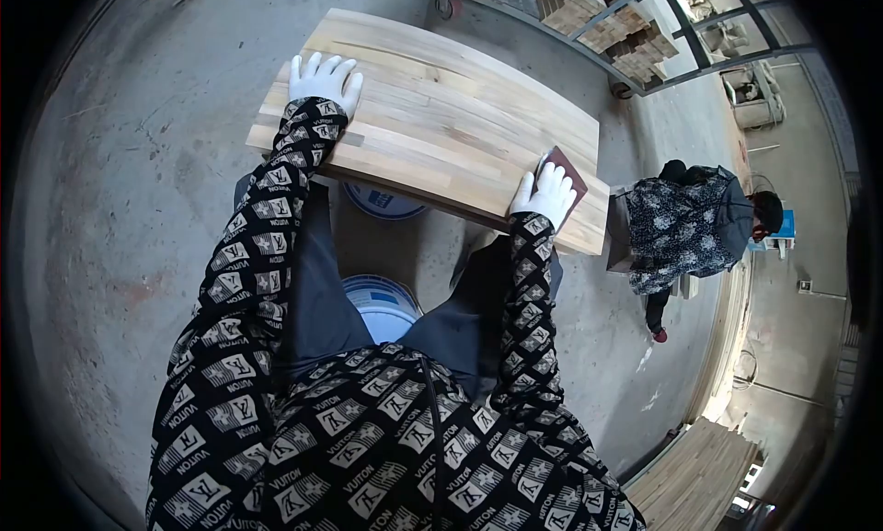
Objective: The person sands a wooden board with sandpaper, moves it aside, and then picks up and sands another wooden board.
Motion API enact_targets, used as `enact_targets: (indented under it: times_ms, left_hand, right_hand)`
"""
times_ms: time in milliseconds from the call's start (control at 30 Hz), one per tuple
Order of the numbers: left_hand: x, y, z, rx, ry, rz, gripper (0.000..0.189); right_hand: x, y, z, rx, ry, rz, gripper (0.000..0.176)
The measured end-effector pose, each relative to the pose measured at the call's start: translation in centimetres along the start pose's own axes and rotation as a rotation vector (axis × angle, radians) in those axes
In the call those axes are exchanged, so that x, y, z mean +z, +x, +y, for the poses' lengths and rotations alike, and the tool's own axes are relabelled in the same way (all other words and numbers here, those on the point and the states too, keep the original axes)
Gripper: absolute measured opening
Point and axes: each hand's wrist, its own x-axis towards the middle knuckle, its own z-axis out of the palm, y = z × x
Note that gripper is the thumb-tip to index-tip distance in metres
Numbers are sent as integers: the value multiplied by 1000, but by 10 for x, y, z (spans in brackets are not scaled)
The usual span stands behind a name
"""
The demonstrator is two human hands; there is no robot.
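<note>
Concrete floor beneath wooden panel, long axis running left to right before you. Your left hand rests on left end, fingers spread; right hand lies flat, fingers close together, over brown sheet near right edge.

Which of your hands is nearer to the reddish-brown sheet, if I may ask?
Right: the right hand is on the sheet; the left hand rests near the wooden board's other end.

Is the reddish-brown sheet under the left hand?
No, the sheet is under the right hand; the left hand rests on the panel.
</note>
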Motion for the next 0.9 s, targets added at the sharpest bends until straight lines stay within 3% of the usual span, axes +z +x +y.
enact_targets:
  times_ms: [100,167,300,433,600,667,767,833,900]
  left_hand:
    - [0,0,-2,-7,13,-14,40]
    - [3,0,-2,-10,-1,-18,39]
    - [0,1,-1,-5,18,-18,39]
    - [2,0,-3,7,1,1,38]
    - [1,-1,-3,19,-3,19,38]
    - [3,-1,-4,13,-8,19,38]
    - [0,0,-1,6,-12,7,38]
    - [0,0,-1,-6,5,-11,39]
    - [1,0,-2,-4,15,-19,40]
  right_hand:
    - [-22,-1,-58,-21,95,-92,56]
    - [-7,-16,-99,-200,158,86,57]
    - [-24,-31,-152,-391,361,7,59]
    - [-26,-25,-123,-437,416,-8,54]
    - [-8,-7,-31,-296,208,41,57]
    - [-5,0,-2,-235,172,-36,57]
    - [-10,5,-3,-195,132,-68,57]
    - [-23,5,-36,-56,73,-167,59]
    - [-15,-7,-73,-199,161,3,58]
